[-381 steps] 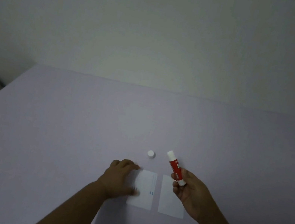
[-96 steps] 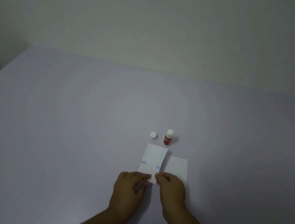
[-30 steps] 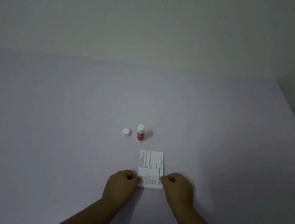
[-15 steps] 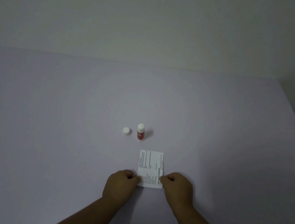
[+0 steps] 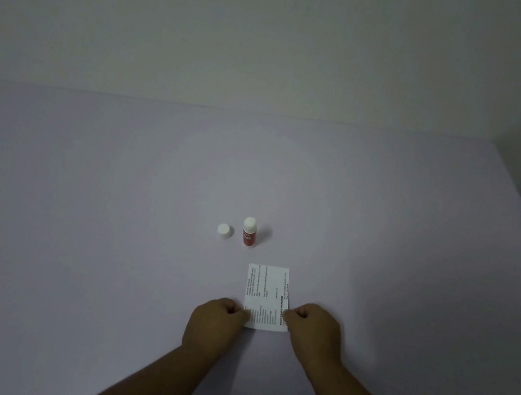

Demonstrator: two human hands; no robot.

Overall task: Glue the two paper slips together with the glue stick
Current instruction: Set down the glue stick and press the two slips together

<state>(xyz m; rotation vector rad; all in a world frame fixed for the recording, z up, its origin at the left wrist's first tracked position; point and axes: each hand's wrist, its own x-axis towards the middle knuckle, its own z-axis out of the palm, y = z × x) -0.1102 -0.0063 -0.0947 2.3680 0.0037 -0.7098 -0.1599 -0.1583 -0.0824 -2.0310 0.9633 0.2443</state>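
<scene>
Below frame centre the left hand (image 5: 216,323) and right hand (image 5: 315,332) pinch the near side edges of the printed paper slip (image 5: 267,289), glue stick (image 5: 248,237) standing above it; probably best to square the edges, then press flat outward.

A: Paper slip (image 5: 267,289), white with fine rows of black print?
B: White, yes; black print in thin lines turned sideways, one bolder black line near the right edge.
A: Glue stick (image 5: 249,237)?
B: Red barrel with pale lettering, too small to read; white top.
A: Cap (image 5: 224,230)?
B: Plain white all over.
A: Table (image 5: 111,206)?
B: Even pale lilac-grey, faintly brighter at the centre, dimmer toward the near corners.
A: Wall (image 5: 279,44)?
B: Flat off-white, tinged grey-green, greyer toward the right side.
</scene>
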